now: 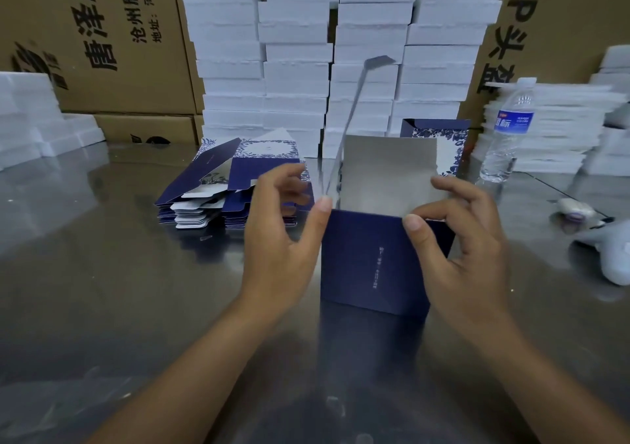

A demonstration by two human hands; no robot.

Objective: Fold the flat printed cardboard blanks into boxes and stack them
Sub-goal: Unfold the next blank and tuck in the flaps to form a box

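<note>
A dark blue printed box (375,263) stands upright on the steel table, its top open with grey inner flaps raised. My left hand (283,232) grips its upper left corner, thumb on the front edge and fingers curled behind. My right hand (460,235) grips the upper right corner the same way. One thin side flap (351,116) sticks up high on the left. A pile of flat blue-and-white blanks (231,184) lies behind my left hand. A folded blue-and-white box (439,143) stands behind the held one.
Tall stacks of white foam trays (306,55) line the back, with brown cartons (102,34) on both sides. A water bottle (508,133) stands at the right, beside more white stacks (552,126). A white tool (610,249) lies at the right edge.
</note>
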